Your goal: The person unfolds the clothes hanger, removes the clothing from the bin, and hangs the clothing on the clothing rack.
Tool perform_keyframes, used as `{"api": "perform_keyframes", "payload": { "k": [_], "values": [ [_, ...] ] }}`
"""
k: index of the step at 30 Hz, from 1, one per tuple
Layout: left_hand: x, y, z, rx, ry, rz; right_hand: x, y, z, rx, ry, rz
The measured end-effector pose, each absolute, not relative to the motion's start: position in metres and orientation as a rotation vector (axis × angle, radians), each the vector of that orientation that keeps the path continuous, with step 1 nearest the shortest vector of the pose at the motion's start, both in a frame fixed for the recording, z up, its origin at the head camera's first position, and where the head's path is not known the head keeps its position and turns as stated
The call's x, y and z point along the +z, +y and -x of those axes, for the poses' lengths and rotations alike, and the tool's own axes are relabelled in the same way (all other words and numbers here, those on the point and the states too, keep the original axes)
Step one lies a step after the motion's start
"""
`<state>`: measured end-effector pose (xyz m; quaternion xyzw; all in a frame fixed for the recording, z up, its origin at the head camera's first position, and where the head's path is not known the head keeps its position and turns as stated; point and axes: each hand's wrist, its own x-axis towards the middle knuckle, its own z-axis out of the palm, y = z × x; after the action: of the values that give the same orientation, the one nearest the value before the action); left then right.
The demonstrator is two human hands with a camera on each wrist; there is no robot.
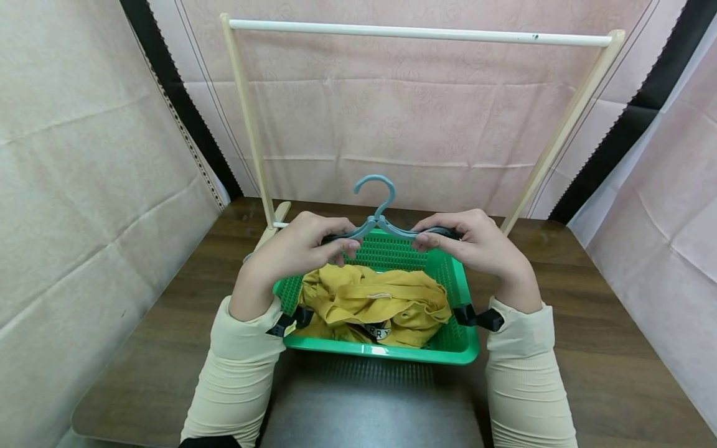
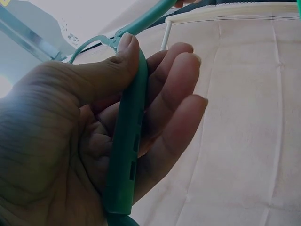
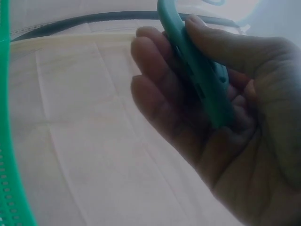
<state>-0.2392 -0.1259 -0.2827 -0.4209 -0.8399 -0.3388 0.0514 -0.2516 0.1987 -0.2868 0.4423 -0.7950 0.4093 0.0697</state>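
Note:
A blue-green plastic clothes hanger (image 1: 375, 219) is held up over the basket, its hook pointing upward. My left hand (image 1: 305, 242) grips one arm of it, and my right hand (image 1: 470, 239) grips the other. In the left wrist view, the thumb of the left hand (image 2: 89, 108) presses along the hanger arm (image 2: 127, 127), which lies across the palm. The right wrist view has the right hand (image 3: 225, 103) pinching its hanger arm (image 3: 202, 75) between thumb and fingers. Below both hands, a crumpled mustard-yellow garment (image 1: 375, 298) lies in a green plastic basket (image 1: 386, 353).
A drying rack with a white horizontal rail (image 1: 414, 33) and cream uprights stands behind the basket. The basket sits on a dark wooden table (image 1: 560, 348). Pale curtains (image 1: 426, 124) with black strips surround the table at the back and sides.

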Motion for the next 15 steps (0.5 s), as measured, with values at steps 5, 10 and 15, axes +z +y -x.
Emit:
{"api": "perform_keyframes", "payload": {
  "k": [5,10,15],
  "values": [
    [-0.2836,-0.1271,0.2395,-1.027,-2.548,1.283,-0.2874,0.1993,0.2531,1.282,-2.356,-1.37],
    [-0.2831,-0.1278,0.2393,-1.036,-2.549,1.283,-0.2885,0.2,0.2537,1.305,-2.354,-1.379],
    [-0.2823,-0.1272,0.2389,-1.045,-2.551,1.29,-0.29,0.2015,0.254,1.324,-2.349,-1.385]
  ]
}}
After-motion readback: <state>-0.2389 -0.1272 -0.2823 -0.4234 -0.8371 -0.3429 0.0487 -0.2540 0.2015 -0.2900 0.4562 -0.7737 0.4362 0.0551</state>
